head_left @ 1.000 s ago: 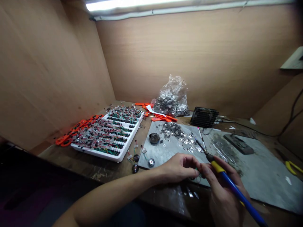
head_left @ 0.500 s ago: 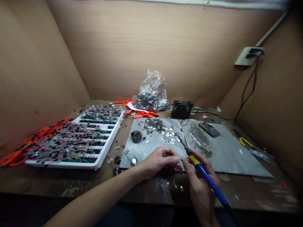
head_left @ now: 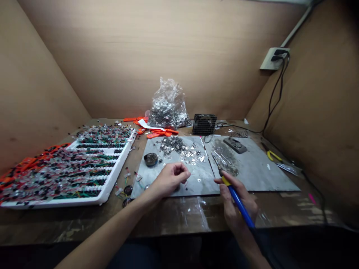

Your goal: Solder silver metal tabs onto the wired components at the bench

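Observation:
My right hand (head_left: 240,196) is closed around a soldering iron (head_left: 238,203) with a blue and yellow handle. The iron's metal tip points away from me, over the right part of the grey board (head_left: 269,179). My left hand (head_left: 174,177) is pinched above the near part of that board; a thin reddish strand shows below its fingertips, too small to name surely. Beyond it lie a heap of small metal plates (head_left: 172,145), with several scattered singly, and a dark round cup (head_left: 150,159). A thin dark rod (head_left: 207,157) lies between the hands.
At left stands a white foam tray (head_left: 105,196) packed with wired parts, beside orange pieces (head_left: 42,158). Small round speakers (head_left: 128,190) lie near the board. Behind are a clear bag (head_left: 168,106) of metal pieces and a black fan (head_left: 204,124). Yellow-handled pliers (head_left: 273,155) lie right.
My hands have moved apart: the left one leftward, the right one rightward with the soldering iron. Red and green wires seen between them earlier are mostly out of sight. The view has shifted right.

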Motion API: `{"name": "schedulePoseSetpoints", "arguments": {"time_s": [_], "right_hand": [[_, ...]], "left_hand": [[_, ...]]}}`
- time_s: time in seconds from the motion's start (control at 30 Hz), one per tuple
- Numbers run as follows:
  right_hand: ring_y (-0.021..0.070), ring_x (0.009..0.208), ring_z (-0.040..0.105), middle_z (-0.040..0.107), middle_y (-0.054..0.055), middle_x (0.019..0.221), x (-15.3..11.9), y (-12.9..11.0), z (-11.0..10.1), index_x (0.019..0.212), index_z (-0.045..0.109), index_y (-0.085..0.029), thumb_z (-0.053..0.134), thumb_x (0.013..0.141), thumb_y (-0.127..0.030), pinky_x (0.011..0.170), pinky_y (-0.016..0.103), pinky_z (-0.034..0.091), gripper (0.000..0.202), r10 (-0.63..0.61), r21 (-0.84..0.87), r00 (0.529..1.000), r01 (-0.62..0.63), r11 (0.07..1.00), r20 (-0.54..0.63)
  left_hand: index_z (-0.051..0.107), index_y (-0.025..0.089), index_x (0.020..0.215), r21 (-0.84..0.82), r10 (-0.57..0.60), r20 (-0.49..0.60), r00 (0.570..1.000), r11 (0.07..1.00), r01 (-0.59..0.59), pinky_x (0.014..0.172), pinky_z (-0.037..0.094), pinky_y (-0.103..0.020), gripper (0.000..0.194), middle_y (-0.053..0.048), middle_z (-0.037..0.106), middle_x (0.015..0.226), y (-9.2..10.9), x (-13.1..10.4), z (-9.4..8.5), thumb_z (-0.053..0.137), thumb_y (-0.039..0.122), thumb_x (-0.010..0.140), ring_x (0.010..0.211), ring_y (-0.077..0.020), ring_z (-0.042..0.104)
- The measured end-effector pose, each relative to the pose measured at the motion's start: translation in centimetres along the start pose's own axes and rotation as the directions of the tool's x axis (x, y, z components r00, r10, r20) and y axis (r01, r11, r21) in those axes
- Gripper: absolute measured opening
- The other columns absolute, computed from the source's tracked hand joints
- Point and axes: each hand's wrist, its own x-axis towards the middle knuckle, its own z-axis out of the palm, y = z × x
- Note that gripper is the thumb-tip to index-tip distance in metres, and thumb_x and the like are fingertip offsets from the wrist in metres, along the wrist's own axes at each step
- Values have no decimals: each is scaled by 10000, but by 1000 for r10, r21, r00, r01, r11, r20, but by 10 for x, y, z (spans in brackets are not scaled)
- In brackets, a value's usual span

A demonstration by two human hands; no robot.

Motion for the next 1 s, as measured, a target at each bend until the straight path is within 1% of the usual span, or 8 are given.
{"name": "schedulePoseSetpoints", "arguments": {"time_s": [0.13, 0.3, 0.37, 0.47, 0.53, 0.77, 0.9, 1.0], "right_hand": [[193, 858, 759, 796, 35, 1004, -3, 3, -1, 1259, 732, -255, 680, 974, -327, 763, 297, 589, 299, -77, -13, 997, 77, 997, -8], [212, 886, 751, 795, 47, 1040, -2, 2, -11, 1114, 785, -258, 713, 948, -305, 756, 316, 566, 187, -144, -26, 989, 144, 989, -18], [220, 860, 754, 803, 54, 1006, -1, 1, -17, 1072, 798, -248, 709, 951, -369, 752, 321, 568, 194, -92, -71, 994, 88, 994, -55], [217, 768, 746, 801, 62, 954, -3, 4, -22, 1101, 794, -219, 729, 910, -526, 706, 314, 567, 367, 63, -164, 990, -84, 983, -128], [191, 691, 719, 784, 49, 897, -8, 9, -23, 1097, 781, -202, 761, 870, -565, 652, 290, 553, 428, 133, -155, 980, -155, 976, -145], [143, 605, 675, 770, 19, 782, -21, 17, -21, 940, 769, -202, 764, 881, -494, 571, 239, 508, 298, 12, -171, 990, -36, 985, -141], [143, 626, 689, 772, 13, 788, -20, 14, -20, 945, 762, -210, 759, 891, -454, 571, 231, 512, 250, 2, -150, 993, -20, 989, -115], [147, 634, 696, 772, 13, 792, -19, 13, -20, 951, 759, -214, 758, 892, -450, 574, 235, 516, 243, 9, -145, 995, -24, 989, -101]], "left_hand": [[645, 189, 797, 425, 164, -62, 984, 897, -123, 639, 395, -280, 152, -3, 652, 710, -2, -1, 4, 621, 307, 890, 649, -155, 575], [642, 197, 830, 651, 281, -36, 959, 735, -191, 709, 420, -302, 85, -35, 707, 817, -16, 4, 8, 594, 224, 894, 752, -186, 636], [636, 202, 836, 678, 301, -26, 953, 706, -205, 720, 426, -306, 74, -39, 711, 838, -21, 7, 10, 592, 209, 895, 772, -192, 644], [630, 208, 842, 696, 329, -9, 944, 680, -230, 727, 432, -308, 74, -41, 706, 852, -25, 10, 13, 587, 191, 900, 785, -194, 642], [627, 210, 841, 725, 343, 7, 939, 645, -241, 735, 433, -312, 76, -46, 696, 864, -25, 12, 14, 589, 196, 905, 801, -199, 635], [648, 207, 843, 798, 319, -5, 948, 573, -189, 748, 422, -329, 80, -48, 690, 882, -26, 15, 18, 604, 224, 907, 801, -202, 620], [661, 203, 828, 798, 304, -9, 953, 576, -176, 743, 425, -330, 84, -51, 701, 879, -25, 15, 18, 618, 216, 899, 804, -205, 631], [684, 202, 826, 769, 278, -4, 960, 615, -175, 756, 440, -326, 88, -51, 717, 883, -25, 15, 17, 641, 209, 902, 824, -206, 651]]}}
